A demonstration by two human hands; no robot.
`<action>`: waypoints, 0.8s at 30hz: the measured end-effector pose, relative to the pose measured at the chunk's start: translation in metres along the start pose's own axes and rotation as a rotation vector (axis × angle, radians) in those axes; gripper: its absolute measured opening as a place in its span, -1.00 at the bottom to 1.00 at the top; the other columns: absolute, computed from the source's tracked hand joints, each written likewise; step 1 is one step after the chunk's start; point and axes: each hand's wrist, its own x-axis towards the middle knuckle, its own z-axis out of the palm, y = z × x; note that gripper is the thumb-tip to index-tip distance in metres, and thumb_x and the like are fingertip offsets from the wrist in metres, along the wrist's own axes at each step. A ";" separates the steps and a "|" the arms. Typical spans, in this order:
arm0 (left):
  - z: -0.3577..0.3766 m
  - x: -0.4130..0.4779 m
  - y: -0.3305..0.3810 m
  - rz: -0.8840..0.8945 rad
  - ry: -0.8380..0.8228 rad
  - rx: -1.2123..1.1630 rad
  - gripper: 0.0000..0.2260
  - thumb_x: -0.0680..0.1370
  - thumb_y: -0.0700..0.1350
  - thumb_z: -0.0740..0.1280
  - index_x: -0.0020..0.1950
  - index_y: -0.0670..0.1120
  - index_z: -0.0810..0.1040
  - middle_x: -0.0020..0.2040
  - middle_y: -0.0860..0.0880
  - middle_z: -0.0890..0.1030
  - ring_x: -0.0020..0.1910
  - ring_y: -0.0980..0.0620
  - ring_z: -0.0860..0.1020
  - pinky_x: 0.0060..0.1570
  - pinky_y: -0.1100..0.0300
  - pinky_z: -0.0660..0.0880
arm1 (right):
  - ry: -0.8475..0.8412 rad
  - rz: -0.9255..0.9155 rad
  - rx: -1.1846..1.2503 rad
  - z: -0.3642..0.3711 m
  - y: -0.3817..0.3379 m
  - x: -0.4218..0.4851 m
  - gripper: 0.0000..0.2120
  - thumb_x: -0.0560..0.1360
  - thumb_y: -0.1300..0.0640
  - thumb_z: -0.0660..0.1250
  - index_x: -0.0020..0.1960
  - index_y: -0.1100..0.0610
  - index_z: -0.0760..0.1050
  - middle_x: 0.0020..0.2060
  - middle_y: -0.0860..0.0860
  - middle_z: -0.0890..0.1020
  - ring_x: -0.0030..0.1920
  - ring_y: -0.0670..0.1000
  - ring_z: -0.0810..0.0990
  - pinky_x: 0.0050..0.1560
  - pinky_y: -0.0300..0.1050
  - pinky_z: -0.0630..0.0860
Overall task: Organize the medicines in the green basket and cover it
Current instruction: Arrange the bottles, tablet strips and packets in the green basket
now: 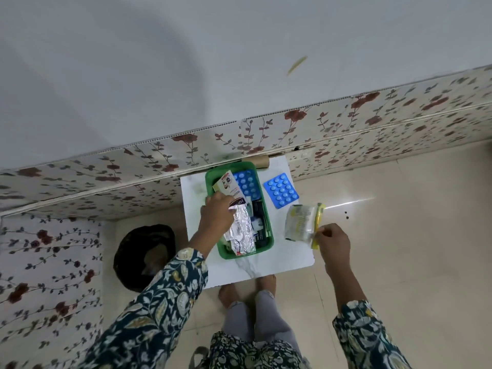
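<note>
A green basket (pixel 271 242) stands on a small white marble-look table (pixel 290 254). It holds a white box (pixel 229 186), a blue blister pack (pixel 248 183), silver foil strips (pixel 241 231) and dark boxes (pixel 259 218). My left hand (pixel 217 214) reaches into the basket's left side and rests on the foil strips and the box; whether it grips them I cannot tell. My right hand (pixel 332 242) pinches the yellow edge of a clear pouch of medicine (pixel 300 222), held just above the table to the right of the basket. A second blue blister pack (pixel 281 190) lies on the table.
A cardboard tube (pixel 259 161) lies at the table's far edge against the flowered wall panel (pixel 346 123). A dark round bin (pixel 145 255) stands on the floor to the left. My feet (pixel 247 286) are at the table's near edge. Cream floor tiles (pixel 399 222) spread to the right.
</note>
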 end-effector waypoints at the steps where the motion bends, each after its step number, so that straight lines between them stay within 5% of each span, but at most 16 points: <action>1: -0.003 -0.002 -0.002 -0.009 0.026 -0.047 -0.69 0.57 -0.20 0.22 0.31 -0.13 0.47 0.29 -0.19 0.45 0.31 -0.18 0.34 0.29 -0.07 0.36 | 0.001 -0.035 0.013 -0.006 -0.010 -0.005 -0.83 0.38 0.43 0.20 -0.26 0.21 0.46 -0.37 0.02 0.49 -0.33 0.02 0.40 -0.37 -0.20 0.32; 10: -0.024 0.003 -0.004 -0.075 0.135 -0.502 -0.73 0.61 -0.20 0.13 0.27 -0.21 0.48 0.26 -0.19 0.52 0.21 -0.15 0.51 0.08 0.14 0.44 | -0.297 -0.014 0.191 0.043 -0.084 -0.020 -0.72 0.38 0.49 0.25 -0.35 0.15 0.43 -0.36 0.11 0.52 -0.22 0.10 0.48 -0.20 -0.03 0.47; 13: -0.023 0.009 -0.005 -0.115 0.094 -0.630 -0.70 0.62 -0.18 0.13 0.33 -0.21 0.42 0.21 -0.17 0.54 0.16 -0.10 0.51 0.13 0.11 0.43 | -0.260 -0.061 -0.009 0.088 -0.090 -0.014 -0.84 0.46 0.38 0.22 -0.09 0.24 0.55 -0.19 0.15 0.60 -0.11 0.10 0.52 -0.06 -0.04 0.47; 18: -0.003 0.016 -0.007 -0.010 0.017 -0.327 -0.47 0.57 -0.22 0.24 0.51 -0.17 0.14 0.51 -0.19 0.21 0.45 -0.16 0.26 0.43 0.00 0.28 | -0.266 -0.221 -0.322 0.108 -0.093 -0.017 -0.68 0.50 0.37 0.15 0.19 0.27 0.53 0.16 0.20 0.62 0.14 0.17 0.57 -0.01 -0.16 0.44; 24: 0.012 0.021 0.004 0.063 -0.002 0.091 -0.40 0.53 -0.38 0.16 0.53 -0.10 0.08 0.57 -0.13 0.01 0.50 -0.22 0.05 0.39 -0.02 0.32 | -0.429 -0.348 -0.509 0.123 -0.088 -0.014 -0.60 0.45 0.40 0.18 0.27 0.24 0.49 0.29 0.16 0.54 0.28 0.11 0.51 0.26 -0.16 0.38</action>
